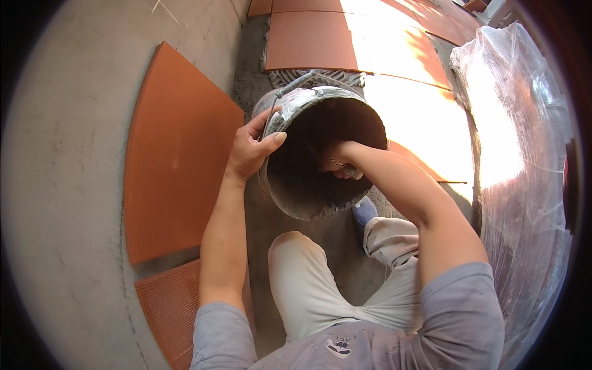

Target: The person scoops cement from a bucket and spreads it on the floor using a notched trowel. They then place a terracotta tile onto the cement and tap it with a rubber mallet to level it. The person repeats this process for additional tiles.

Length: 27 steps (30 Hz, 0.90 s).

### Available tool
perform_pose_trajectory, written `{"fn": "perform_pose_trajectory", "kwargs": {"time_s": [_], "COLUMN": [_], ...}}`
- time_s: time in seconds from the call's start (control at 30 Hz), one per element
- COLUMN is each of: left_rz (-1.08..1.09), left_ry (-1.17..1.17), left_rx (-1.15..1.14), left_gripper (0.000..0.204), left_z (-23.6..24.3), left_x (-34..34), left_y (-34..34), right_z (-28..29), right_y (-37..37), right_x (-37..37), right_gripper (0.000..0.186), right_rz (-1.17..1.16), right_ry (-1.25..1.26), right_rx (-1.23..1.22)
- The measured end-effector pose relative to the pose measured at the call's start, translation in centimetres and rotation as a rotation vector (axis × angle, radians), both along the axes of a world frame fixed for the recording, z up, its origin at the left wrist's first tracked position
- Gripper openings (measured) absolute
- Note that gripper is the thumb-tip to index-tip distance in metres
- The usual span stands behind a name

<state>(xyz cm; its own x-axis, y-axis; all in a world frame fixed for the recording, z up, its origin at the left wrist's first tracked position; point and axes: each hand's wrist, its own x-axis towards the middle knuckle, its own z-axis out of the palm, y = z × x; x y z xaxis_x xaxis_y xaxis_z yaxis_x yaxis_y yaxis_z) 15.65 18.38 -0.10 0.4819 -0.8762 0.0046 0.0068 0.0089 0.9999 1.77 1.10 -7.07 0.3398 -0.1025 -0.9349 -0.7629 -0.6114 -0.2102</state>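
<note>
A mortar-smeared bucket [308,92] is tipped with its dark mouth toward me, its wire handle [295,84] lying across the upper side. My left hand [254,145] grips the rim at the left, thumb over the edge and fingers along the outside. Deep in the bucket's mouth, my right hand [338,161] is closed, and a pale rounded end [353,172] of some object sticks out by the fist. Shadow hides the rest of that object and the bucket's bottom.
An orange tile [179,160] leans on the grey wall [68,154], with a ribbed tile [172,308] nearer me. Laid tiles [308,40] reach away beyond the bucket, beside ridged mortar [283,78]. A plastic-wrapped stack [518,154] stands at right.
</note>
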Motion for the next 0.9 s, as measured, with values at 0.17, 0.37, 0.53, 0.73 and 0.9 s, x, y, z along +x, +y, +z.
{"fn": "perform_pose_trajectory", "kwargs": {"time_s": [0.17,0.37,0.53,0.73,0.9], "left_rz": [0.034,0.027,0.075,0.037,0.024], "left_ry": [-0.026,-0.051,0.071,-0.016,0.005], "left_rx": [-0.008,-0.003,-0.037,-0.027,-0.041], "left_gripper": [0.068,0.065,0.063,0.065,0.066], "left_z": [-0.3,-1.1,-0.8,-0.8,-0.6], "left_x": [-0.1,-0.7,-0.8,-1.6,-2.1], "left_y": [0.0,0.3,0.6,0.4,0.2], "right_z": [1.1,-3.4,-5.4,-5.8,-7.4], "right_y": [-2.3,0.3,1.0,-3.2,-1.8], "right_x": [0.3,1.4,-0.5,0.8,1.1], "right_gripper": [0.037,0.029,0.027,0.032,0.023], "right_rz": [-0.200,0.529,0.138,0.973,0.338], "right_ry": [-0.217,-0.487,-0.135,-0.118,-0.243], "right_rx": [-0.008,-0.563,-0.204,-0.180,-0.287]}}
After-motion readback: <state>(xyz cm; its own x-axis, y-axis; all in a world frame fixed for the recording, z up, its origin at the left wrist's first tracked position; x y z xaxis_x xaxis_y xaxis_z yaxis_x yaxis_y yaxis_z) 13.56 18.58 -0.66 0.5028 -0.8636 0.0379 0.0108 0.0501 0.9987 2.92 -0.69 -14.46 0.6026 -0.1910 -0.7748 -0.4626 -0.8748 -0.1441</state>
